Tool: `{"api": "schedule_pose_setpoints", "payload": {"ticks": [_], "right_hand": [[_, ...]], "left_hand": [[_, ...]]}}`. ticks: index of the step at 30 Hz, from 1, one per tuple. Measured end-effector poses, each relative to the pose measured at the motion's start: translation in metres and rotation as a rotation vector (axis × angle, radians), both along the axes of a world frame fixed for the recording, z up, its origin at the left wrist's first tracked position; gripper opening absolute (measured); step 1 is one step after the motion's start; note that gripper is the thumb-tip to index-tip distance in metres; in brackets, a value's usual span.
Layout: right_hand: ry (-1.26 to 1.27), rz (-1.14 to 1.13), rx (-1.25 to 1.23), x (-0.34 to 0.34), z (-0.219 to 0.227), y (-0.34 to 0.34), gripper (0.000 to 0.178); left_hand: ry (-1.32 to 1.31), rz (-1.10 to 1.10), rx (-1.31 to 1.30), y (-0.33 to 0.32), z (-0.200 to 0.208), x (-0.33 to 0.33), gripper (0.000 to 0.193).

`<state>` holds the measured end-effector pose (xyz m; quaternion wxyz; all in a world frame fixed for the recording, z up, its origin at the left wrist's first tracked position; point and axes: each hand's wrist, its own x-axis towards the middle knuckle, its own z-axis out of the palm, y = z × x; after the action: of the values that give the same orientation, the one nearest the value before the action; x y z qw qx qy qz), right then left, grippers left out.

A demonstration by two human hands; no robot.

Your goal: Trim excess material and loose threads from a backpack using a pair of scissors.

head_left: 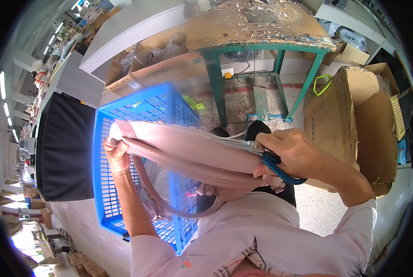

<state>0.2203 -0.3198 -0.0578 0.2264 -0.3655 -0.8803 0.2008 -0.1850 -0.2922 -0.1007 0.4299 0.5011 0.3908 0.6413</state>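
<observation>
A pale pink bag (pixel 192 147) stretches across my lap, with a long seam or zip line along it and a rounded tube handle (pixel 155 194) hanging below. At its left end, my left hand (pixel 117 154) pinches the bag between thumb and fingers. My right hand (pixel 289 150) is closed round blue-handled scissors (pixel 280 171) at the bag's right end. The metal blades lie along the bag's upper edge, pointing left. Whether they are parted is hard to see. My right fingertips also touch the pink material near a small strap.
A blue plastic basket (pixel 98 175) with pink and grey items inside stands by my left arm. Ahead is a green-legged table (pixel 262 47) littered with scraps. Open cardboard boxes (pixel 331 124) stand at the right. A black padded panel (pixel 65 147) is beyond the basket.
</observation>
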Motion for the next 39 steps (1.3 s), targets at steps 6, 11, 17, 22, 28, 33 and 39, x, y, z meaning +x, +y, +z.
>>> {"api": "schedule_pose_setpoints", "payload": {"ticks": [6,11,17,22,28,33,39], "right_hand": [[-0.023,-0.005,0.030,-0.006,0.006,0.006,0.041],[0.035,0.023,0.147,-0.015,0.002,0.009,0.044],[-0.057,0.014,0.075,-0.016,-0.003,0.007,0.045],[-0.019,0.012,0.093,-0.017,0.001,0.008,0.044],[-0.076,-0.025,0.081,-0.022,0.010,0.015,0.054],[-0.096,0.019,0.039,-0.024,0.018,0.016,0.065],[-0.059,0.007,0.073,-0.033,0.014,0.017,0.049]], "left_hand": [[0.001,-0.007,0.007,-0.002,0.002,0.004,0.036],[0.005,0.003,-0.002,-0.002,-0.001,0.004,0.031],[0.001,0.012,0.027,-0.004,-0.008,0.000,0.031],[0.002,0.018,-0.010,-0.006,-0.006,0.002,0.034],[-0.021,0.035,0.016,-0.009,-0.002,0.004,0.037],[0.001,0.027,0.009,-0.010,-0.002,0.007,0.034],[-0.025,0.026,0.036,-0.008,0.002,0.020,0.029]]}}
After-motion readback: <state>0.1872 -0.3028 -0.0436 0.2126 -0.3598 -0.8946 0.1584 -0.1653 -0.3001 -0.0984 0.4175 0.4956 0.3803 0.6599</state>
